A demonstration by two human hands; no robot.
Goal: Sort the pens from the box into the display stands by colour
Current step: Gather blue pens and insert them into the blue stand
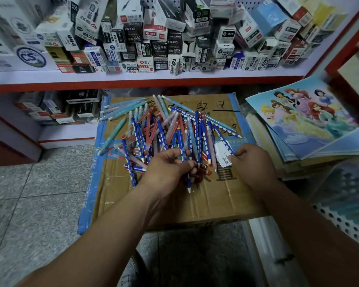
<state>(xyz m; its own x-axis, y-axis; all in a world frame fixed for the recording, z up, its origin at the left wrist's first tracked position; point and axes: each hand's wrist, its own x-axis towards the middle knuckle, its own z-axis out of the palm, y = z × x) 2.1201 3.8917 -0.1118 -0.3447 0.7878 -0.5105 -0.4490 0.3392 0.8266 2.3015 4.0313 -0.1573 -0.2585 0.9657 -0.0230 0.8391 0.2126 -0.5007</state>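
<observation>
Our left hand (166, 168) fingers clench blue pens (188, 181), tips twd us, shafts running away; right hand (254, 160) pinches a spotted pen (221, 138). Rest heaped on cardboard box (216, 195), shop shelf (133, 78) behind.

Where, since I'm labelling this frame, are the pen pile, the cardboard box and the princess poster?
pen pile (161, 129): head view, middle of the heap.
cardboard box (216, 195): head view, bare top near the front.
princess poster (303, 121): head view, sheet's centre.

The left grip (168, 168) holds several pens (188, 181) over the mixed pile of pens (153, 129) lying on the cardboard box (216, 199), while the right grip (253, 162) pinches the end of one blue dotted pen (222, 138).
</observation>
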